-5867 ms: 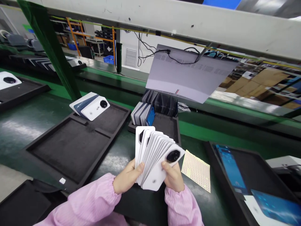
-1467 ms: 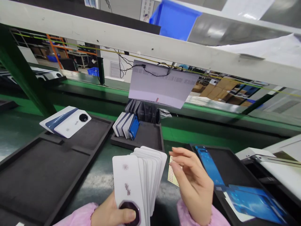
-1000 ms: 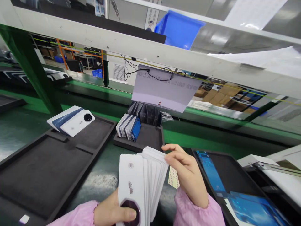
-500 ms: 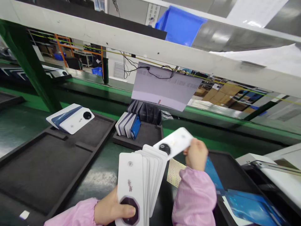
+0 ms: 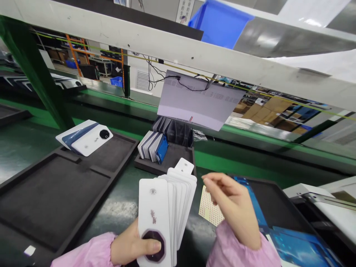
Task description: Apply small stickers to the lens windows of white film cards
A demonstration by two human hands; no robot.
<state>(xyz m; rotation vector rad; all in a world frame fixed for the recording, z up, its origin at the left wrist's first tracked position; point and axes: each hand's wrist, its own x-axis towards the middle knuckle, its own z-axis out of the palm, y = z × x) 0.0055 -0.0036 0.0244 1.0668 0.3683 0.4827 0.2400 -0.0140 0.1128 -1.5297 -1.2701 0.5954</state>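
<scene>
My left hand [image 5: 132, 246] grips a fanned stack of white phone back covers [image 5: 164, 207] near the bottom, thumb on the dark camera ring of the front cover. One cover [image 5: 183, 167] stands higher than the rest at the back of the fan. My right hand [image 5: 236, 207] hovers just right of the stack, fingers loosely curled and apart, with nothing in it. Both sleeves are pink. A sheet of small yellow stickers [image 5: 210, 209] lies on the belt under my right hand.
A large black foam tray [image 5: 55, 185] at left carries two phone covers [image 5: 85, 136] at its far corner. A smaller black tray [image 5: 175, 155] ahead holds upright covers. Another black tray [image 5: 278, 200] at right holds blue film sheets. A grey panel [image 5: 198, 102] hangs overhead.
Half a second ago my right hand held one cover lifted out to the right of the fan. Now that cover sits at the back of the stack and my right hand is free.
</scene>
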